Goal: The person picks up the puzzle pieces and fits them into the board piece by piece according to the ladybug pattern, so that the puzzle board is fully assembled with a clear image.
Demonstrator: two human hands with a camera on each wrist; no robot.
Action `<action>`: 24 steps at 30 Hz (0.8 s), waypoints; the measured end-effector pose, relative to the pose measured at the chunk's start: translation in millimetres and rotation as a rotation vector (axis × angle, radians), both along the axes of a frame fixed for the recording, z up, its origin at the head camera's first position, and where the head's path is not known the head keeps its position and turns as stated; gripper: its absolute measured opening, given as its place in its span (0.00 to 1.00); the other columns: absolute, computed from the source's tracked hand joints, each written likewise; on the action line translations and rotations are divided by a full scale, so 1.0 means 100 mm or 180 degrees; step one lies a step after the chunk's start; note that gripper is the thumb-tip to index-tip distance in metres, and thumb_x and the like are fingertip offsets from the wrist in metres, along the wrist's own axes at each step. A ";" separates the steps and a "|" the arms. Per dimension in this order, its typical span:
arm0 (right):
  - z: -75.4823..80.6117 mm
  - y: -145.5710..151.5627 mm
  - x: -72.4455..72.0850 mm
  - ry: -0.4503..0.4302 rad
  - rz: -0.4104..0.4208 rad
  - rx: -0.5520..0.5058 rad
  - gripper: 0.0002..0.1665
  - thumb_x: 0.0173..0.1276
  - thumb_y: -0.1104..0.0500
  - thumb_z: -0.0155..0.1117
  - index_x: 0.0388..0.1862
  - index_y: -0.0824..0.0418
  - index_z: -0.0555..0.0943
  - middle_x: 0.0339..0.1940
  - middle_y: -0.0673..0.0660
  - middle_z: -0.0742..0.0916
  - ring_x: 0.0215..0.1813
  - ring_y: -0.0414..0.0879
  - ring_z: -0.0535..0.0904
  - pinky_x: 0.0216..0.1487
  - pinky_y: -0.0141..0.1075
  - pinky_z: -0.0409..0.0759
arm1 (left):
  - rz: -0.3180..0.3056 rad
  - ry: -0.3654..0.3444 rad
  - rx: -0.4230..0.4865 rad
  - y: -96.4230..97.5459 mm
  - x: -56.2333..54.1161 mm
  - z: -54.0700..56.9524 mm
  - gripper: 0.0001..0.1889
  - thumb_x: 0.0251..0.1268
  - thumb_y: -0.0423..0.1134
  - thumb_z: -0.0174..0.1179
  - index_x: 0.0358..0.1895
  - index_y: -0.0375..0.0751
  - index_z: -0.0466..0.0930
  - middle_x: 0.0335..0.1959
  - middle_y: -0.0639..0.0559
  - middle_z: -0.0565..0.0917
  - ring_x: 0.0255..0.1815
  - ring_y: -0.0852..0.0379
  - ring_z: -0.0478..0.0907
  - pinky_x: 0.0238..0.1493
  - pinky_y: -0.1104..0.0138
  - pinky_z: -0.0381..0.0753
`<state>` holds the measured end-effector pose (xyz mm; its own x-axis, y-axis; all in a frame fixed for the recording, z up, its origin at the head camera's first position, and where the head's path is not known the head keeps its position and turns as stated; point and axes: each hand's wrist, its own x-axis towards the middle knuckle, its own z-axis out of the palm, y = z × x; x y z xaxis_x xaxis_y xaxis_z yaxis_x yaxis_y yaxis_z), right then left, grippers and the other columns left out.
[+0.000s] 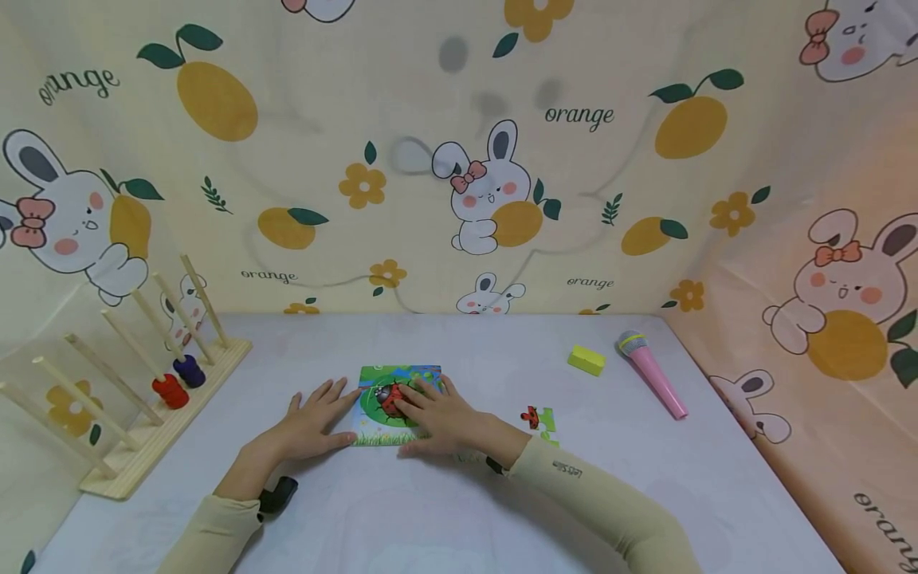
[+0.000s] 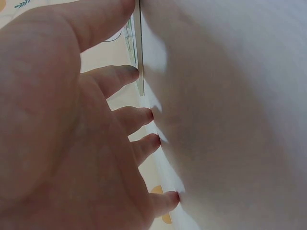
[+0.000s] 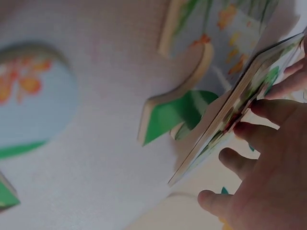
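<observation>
Partly beneath right hand, ladybug puzzle.

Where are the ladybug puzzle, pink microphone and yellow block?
Ladybug puzzle (image 1: 387, 400): head view, on the printed ladybug's body.
Pink microphone (image 1: 657, 378): head view, on the middle of its handle.
Yellow block (image 1: 586, 360): head view, on the middle of its visible surface.

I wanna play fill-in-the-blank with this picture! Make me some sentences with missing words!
1. The person's bare right hand partly covers the red, black-spotted ____ printed on the flat, colourful puzzle board.
2. The small yellow rectangular block lies to the ____ of the long pink-handled microphone.
3. The pale wooden peg rack holds dark blue pieces and ____ pieces.

Missing words: ladybug; left; red.
</observation>
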<state>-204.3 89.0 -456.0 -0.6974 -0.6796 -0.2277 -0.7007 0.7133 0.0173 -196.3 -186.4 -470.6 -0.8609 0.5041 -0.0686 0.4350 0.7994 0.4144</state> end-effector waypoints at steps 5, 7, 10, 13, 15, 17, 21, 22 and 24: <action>-0.01 -0.01 -0.02 -0.0059 -0.0051 -0.0067 0.51 0.69 0.24 0.46 0.82 0.50 0.55 0.82 0.52 0.56 0.81 0.56 0.49 0.75 0.64 0.44 | -0.0014 0.0017 0.0019 0.00 0.01 0.01 0.40 0.67 0.55 0.62 0.76 0.40 0.61 0.77 0.31 0.55 0.77 0.27 0.47 0.63 0.24 0.41; -0.01 -0.01 -0.02 -0.0092 -0.0058 -0.0096 0.51 0.69 0.24 0.47 0.81 0.50 0.56 0.82 0.52 0.56 0.81 0.57 0.50 0.75 0.64 0.45 | -0.0020 0.0025 0.0023 0.00 0.01 0.01 0.39 0.67 0.55 0.62 0.76 0.40 0.61 0.77 0.31 0.55 0.77 0.27 0.47 0.63 0.24 0.41; -0.01 -0.02 -0.03 -0.0160 -0.0073 -0.0151 0.51 0.68 0.26 0.50 0.81 0.50 0.56 0.82 0.53 0.56 0.81 0.58 0.51 0.74 0.64 0.48 | -0.0027 0.0027 0.0022 0.00 0.01 0.01 0.39 0.67 0.55 0.62 0.76 0.40 0.61 0.77 0.31 0.55 0.77 0.27 0.47 0.63 0.24 0.41; 0.02 -0.03 -0.02 -0.0221 -0.0090 -0.0189 0.50 0.69 0.29 0.56 0.81 0.52 0.58 0.82 0.54 0.57 0.80 0.59 0.51 0.72 0.64 0.55 | -0.0030 0.0022 0.0018 0.00 0.01 0.00 0.40 0.67 0.56 0.62 0.76 0.40 0.61 0.77 0.31 0.55 0.77 0.27 0.47 0.63 0.24 0.41; 0.05 -0.03 -0.02 -0.0249 -0.0100 -0.0193 0.49 0.69 0.32 0.59 0.80 0.53 0.59 0.82 0.55 0.58 0.80 0.59 0.52 0.70 0.63 0.61 | -0.0027 0.0024 0.0014 0.00 0.01 0.00 0.40 0.67 0.56 0.62 0.76 0.41 0.61 0.77 0.31 0.55 0.77 0.27 0.47 0.63 0.23 0.41; 0.08 -0.04 -0.01 -0.0258 -0.0098 -0.0180 0.48 0.69 0.34 0.60 0.80 0.53 0.59 0.82 0.55 0.58 0.80 0.59 0.52 0.68 0.62 0.65 | -0.0025 0.0035 0.0002 0.00 0.01 0.00 0.40 0.67 0.56 0.62 0.76 0.40 0.61 0.77 0.31 0.55 0.77 0.27 0.47 0.63 0.23 0.41; 0.09 -0.05 0.00 -0.0298 -0.0111 -0.0212 0.47 0.70 0.35 0.59 0.80 0.54 0.59 0.82 0.56 0.58 0.80 0.59 0.51 0.67 0.62 0.66 | -0.0019 0.0048 -0.0010 0.00 0.01 0.01 0.40 0.67 0.56 0.62 0.76 0.40 0.61 0.77 0.32 0.55 0.77 0.28 0.47 0.63 0.24 0.42; 0.09 -0.05 0.00 -0.0308 -0.0120 -0.0225 0.46 0.70 0.35 0.59 0.80 0.54 0.60 0.82 0.56 0.58 0.80 0.59 0.51 0.67 0.62 0.66 | -0.0017 0.0045 -0.0009 0.00 0.01 0.01 0.40 0.67 0.56 0.62 0.76 0.40 0.61 0.77 0.32 0.55 0.77 0.28 0.47 0.63 0.24 0.41; 0.08 -0.05 0.00 -0.0323 -0.0141 -0.0243 0.46 0.71 0.35 0.59 0.80 0.54 0.60 0.82 0.56 0.58 0.80 0.60 0.51 0.67 0.63 0.65 | -0.0014 0.0033 0.0000 0.00 0.01 0.00 0.40 0.67 0.56 0.62 0.76 0.41 0.61 0.78 0.32 0.55 0.77 0.28 0.47 0.64 0.24 0.41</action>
<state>-204.5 83.8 -448.2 -0.7031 -0.6667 -0.2474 -0.6638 0.7401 -0.1077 -195.5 -185.9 -470.3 -0.8594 0.5077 -0.0596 0.4428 0.7975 0.4098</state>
